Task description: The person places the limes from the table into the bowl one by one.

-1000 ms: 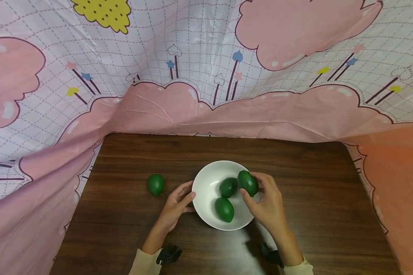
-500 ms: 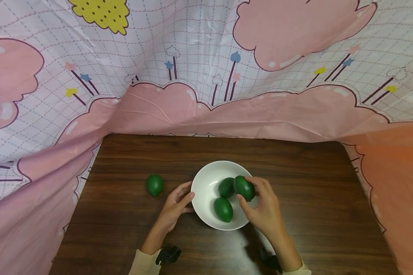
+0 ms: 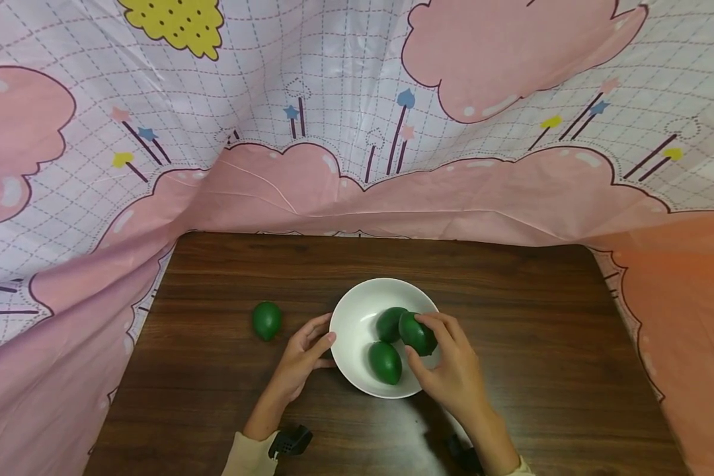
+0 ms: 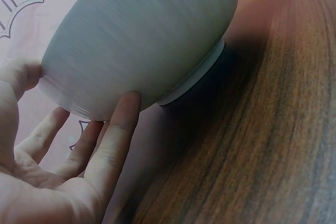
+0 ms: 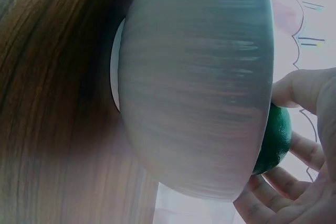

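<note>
I have the held lime [image 3: 418, 334] at the right side of the white bowl [image 3: 354, 320], between the thumb and fingers of the right hand [image 3: 452, 373], by far the nearer hand. Its long axis slants from far-left to near-right, and in the right wrist view it shows past the rim – whether its underside touches the bowl, I can't tell. From the head view it overlaps the far lime [image 3: 388, 324]; the near lime [image 3: 385, 362] lies just beside, inside the bowl. My right hand reaches in over the rim, fingers bent and parted about a lime's breadth. My left hand [image 3: 302, 350] grips the bowl's opposite side – thumb at the rim, fingertips spread against the outer wall. The loose lime [image 3: 266, 320] sits left of it on the table [image 3: 541, 297].
</note>
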`<state>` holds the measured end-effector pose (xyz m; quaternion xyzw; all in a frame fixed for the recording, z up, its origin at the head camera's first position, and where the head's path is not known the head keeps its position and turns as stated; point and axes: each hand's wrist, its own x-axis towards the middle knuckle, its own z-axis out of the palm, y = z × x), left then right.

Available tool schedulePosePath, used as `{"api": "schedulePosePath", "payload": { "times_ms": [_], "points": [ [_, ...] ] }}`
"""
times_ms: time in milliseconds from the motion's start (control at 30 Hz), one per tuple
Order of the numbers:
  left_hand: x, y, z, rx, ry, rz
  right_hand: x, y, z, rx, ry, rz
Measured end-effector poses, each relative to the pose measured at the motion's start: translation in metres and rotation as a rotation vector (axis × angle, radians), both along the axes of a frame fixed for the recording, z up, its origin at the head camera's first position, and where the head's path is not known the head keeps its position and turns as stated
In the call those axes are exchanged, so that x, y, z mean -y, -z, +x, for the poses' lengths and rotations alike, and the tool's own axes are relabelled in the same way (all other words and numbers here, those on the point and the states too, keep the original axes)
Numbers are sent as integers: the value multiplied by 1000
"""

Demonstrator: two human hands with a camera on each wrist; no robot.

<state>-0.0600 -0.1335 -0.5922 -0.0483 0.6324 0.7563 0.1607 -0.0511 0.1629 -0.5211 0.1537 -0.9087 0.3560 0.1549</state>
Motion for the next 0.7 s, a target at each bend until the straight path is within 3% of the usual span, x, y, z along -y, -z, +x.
{"api": "schedulePosePath", "payload": {
  "times_ms": [700],
  "points": [
    [0, -1, 0, -1, -4, 1, 3, 7, 4, -48, -15, 115]
  ]
}}
